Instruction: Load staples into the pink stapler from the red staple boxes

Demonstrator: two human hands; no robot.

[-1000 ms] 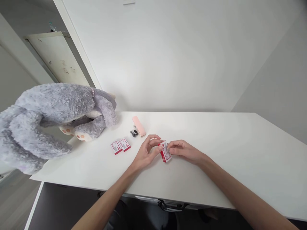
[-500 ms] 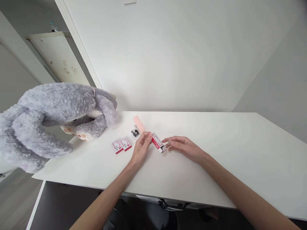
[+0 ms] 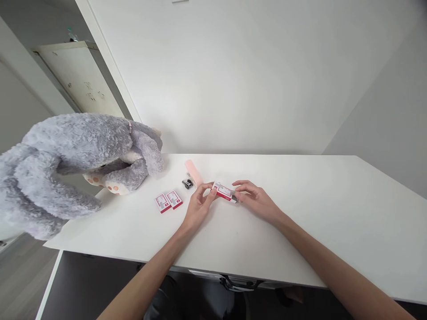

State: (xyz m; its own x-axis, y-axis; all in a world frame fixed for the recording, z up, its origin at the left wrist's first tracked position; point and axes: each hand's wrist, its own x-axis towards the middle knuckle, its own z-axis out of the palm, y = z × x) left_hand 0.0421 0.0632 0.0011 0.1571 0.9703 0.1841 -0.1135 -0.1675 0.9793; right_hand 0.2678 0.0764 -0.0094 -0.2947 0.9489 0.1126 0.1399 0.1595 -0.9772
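The table (image 3: 300, 231) is running beneath both hands, probably serving to steady the wrists. Well to the left of the left hand, the plush (image 3: 83, 138) is slumping, seemingly kept out of the way of the work. The left hand (image 3: 197, 206) is pinching the box between thumb and fingers at its near end, likely so that the other end stays exposed. The right hand (image 3: 256, 201) is curving its fingers, parted, at that end, thumb by the flap; whether it is pinching the flap, I cannot tell. Just beyond the left fingers, the stapler (image 3: 194, 172) is lying aslant, perhaps to be handy. The box (image 3: 223, 191) is spanning the gap between the hands, its open-looking end facing the right. Left of the left hand, two packs (image 3: 174, 199) are lying side by side, apparently set aside together, and the black clip (image 3: 187, 183) is sitting beside the stapler.
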